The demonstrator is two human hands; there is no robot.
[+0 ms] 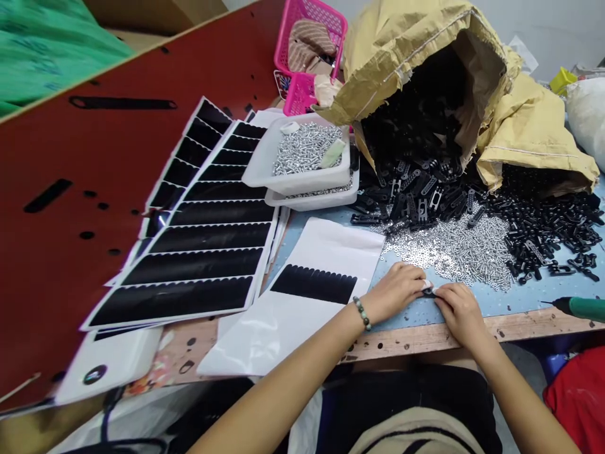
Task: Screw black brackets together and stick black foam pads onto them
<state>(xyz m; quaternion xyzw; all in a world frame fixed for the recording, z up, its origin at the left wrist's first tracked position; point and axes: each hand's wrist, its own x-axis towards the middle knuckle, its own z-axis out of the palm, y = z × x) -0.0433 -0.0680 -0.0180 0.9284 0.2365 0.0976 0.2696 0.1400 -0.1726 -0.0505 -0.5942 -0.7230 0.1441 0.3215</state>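
Note:
My left hand and my right hand meet at the table's near edge, fingers pinched together on a small black part between them. A bead bracelet circles my left wrist. Just beyond my hands lies a heap of small silver screws. Black plastic pieces spill from a torn tan sack behind the screws. To the left of my hands lies a white backing sheet with a strip of black pads.
Stacked white trays of screws stand at the back centre, a pink basket behind them. More sheets of black strips fan out on the left against a red board. A green-handled tool lies at the right edge.

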